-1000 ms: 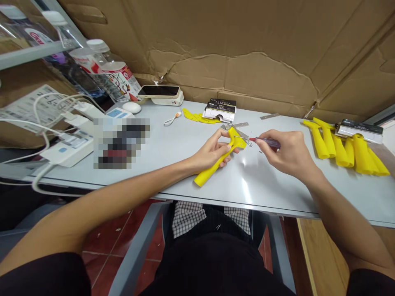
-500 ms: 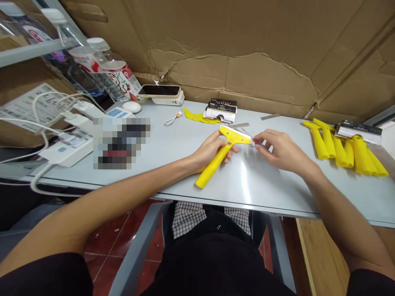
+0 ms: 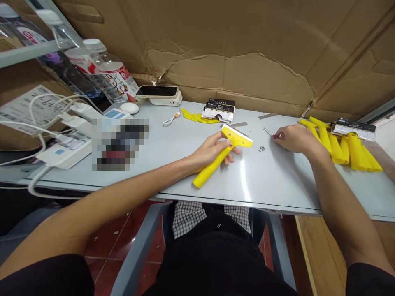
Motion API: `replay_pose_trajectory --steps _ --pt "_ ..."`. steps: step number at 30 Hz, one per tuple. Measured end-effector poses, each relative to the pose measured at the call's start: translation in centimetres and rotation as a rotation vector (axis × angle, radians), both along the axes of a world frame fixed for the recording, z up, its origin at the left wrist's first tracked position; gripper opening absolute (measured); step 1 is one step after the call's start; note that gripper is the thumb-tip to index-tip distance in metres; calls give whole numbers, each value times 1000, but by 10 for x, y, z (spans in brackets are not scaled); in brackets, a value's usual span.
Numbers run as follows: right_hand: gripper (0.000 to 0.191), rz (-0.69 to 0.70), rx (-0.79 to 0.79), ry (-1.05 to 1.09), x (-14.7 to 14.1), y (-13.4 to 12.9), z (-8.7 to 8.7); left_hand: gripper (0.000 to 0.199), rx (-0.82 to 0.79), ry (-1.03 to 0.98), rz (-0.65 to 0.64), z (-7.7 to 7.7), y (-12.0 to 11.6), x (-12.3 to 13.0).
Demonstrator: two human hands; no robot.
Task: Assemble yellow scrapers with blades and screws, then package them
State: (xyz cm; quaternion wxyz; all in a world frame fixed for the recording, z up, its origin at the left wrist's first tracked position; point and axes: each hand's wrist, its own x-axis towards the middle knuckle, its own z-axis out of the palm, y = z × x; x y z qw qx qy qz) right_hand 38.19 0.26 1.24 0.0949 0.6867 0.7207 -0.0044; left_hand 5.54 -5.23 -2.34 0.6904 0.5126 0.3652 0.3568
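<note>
While left hand (image 3: 211, 151) grips yellow T-shaped plastic scraper (image 3: 212, 167), right hand (image 3: 296, 138) grasps red-handled metal screwdriver (image 3: 270, 132), handle mostly hidden.

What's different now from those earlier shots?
The right hand has carried the screwdriver away from the yellow scraper, rightward over the desk; whether it has let go is unclear. The scraper has turned, showing more of its face. The left hand still holds it.
</note>
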Motion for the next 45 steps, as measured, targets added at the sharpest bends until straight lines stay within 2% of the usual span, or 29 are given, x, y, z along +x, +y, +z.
replay_pose_trajectory --steps 10,16,18,20,22,23,24,27,29,30,33,36,38,42,45 --pt "34 -11 -28 45 0 1 2 12 15 -2 24 -7 1 -1" --pt "42 -6 -28 21 -1 1 0 22 61 -52 106 -10 4 -2" --pt "45 10 32 30 -3 -2 2 21 44 -131 127 -9 7 -2" --pt "43 49 183 69 -12 -10 7 19 25 -208 151 -8 9 -3" --pt "39 106 354 180 -28 -24 11 20 25 -257 175 -8 11 -3" --pt "39 150 382 277 -39 -32 12 22 29 -274 181 -8 12 -3" --pt "41 197 346 406 -52 -41 12 25 35 -290 184 -9 12 -3" --pt "37 289 -25 854 -91 -69 1 29 52 -323 192 -13 12 -2" --pt "37 347 -206 1021 -110 -83 -11 32 56 -329 198 -16 12 -1" --pt "37 348 -257 1077 -117 -87 -16 32 56 -326 194 -17 12 0" --pt "35 236 -441 1256 -123 -90 -29 33 62 -299 159 -19 13 2" --pt "33 165 -508 1387 -120 -84 -33 34 102 -216 211 -18 18 -1" --pt "34 136 -505 1439 -118 -81 -33 39 180 -98 343 -14 26 -8" --pt "35 81 -512 1481 -119 -80 -32 34 488 167 554 3 53 -31" --pt "35 89 -511 1497 -120 -81 -32 24 616 346 564 19 81 -46"
